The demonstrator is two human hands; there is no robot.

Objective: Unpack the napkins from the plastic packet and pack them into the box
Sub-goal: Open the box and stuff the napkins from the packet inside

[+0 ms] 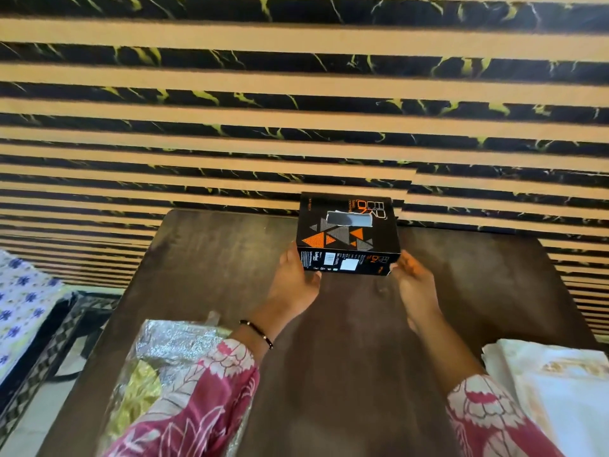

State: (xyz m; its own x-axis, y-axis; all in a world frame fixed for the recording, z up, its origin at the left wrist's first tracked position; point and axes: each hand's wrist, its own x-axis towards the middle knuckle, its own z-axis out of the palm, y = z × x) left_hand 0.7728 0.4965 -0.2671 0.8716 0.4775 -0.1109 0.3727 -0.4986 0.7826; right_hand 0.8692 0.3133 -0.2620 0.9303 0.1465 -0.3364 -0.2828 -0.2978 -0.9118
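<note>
A black box (346,232) with orange and grey triangles and a slot on top sits at the far middle of the dark wooden table (204,258). My left hand (296,275) grips its near left corner. My right hand (412,278) holds its near right corner. A shiny plastic packet (164,354) with silver and yellow print lies at the near left, partly under my left sleeve. A stack of white napkins (553,390) with faint gold print lies at the near right edge.
A wall (296,110) of tan and black marbled stripes stands right behind the table. To the left, below the table's edge, are a flower-printed cloth (23,301) and a dark patterned frame (59,341).
</note>
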